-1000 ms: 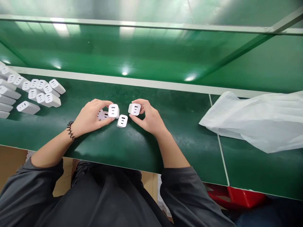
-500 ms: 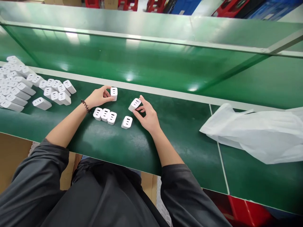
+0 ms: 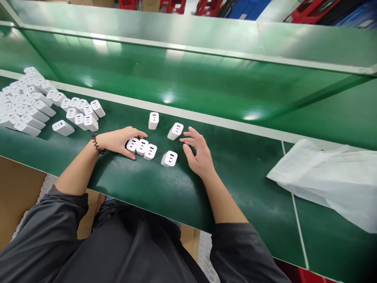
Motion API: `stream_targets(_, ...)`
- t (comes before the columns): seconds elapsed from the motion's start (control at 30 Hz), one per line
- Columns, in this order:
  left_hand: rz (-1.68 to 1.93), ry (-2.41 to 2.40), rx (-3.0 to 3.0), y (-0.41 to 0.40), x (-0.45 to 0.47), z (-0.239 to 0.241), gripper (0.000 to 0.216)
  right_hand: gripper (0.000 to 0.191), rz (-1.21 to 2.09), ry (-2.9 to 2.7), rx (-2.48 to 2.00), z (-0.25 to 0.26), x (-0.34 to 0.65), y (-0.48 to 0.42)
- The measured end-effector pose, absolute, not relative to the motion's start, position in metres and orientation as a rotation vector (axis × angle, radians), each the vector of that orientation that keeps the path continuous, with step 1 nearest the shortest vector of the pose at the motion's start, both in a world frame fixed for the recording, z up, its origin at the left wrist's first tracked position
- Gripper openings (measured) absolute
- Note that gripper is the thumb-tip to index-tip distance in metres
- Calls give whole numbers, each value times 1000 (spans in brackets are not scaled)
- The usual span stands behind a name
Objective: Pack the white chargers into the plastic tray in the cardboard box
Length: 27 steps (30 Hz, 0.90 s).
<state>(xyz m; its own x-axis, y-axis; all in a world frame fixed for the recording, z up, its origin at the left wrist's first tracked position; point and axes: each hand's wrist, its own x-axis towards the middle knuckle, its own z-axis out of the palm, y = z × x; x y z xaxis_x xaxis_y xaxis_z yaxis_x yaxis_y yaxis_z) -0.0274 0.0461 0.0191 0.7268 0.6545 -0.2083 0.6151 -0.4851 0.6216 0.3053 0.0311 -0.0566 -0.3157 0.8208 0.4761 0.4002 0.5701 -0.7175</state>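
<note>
A factory assembly line: a long green conveyor belt [image 3: 182, 184] carries rows of identical white chargers [image 3: 32, 106] at its left edge, with stacked plastic crates [image 3: 294, 11] behind.

On the worktop [image 3: 235, 173] a row of three chargers [image 3: 141, 147] lies side by side near the front edge, with the left hand [image 3: 118, 140] against its left end. Just right of the row lies a single charger [image 3: 169, 158]. Behind that one lies another charger [image 3: 175, 131], just left of the right hand [image 3: 198, 153], whose fingers [image 3: 188, 135] seem to stand slightly apart from it. A further charger [image 3: 153, 120] stands behind the row. A heap of chargers [image 3: 38, 106] lies far left. A bag [image 3: 332, 179] lies far right.
</note>
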Motion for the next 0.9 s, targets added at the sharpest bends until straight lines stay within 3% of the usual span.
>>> stream_targets(0.13,35,932,2280,47,-24,17,75,55,613,-2032,-872,-45,306,22)
stream_targets(0.37,-18,944,2234,42,-27,23,71,72,587,-2354,-769,-33,302,12)
stream_targets(0.9,64,946,2226,40,-17,24,65,66,467,-2411,-799,-31,301,10)
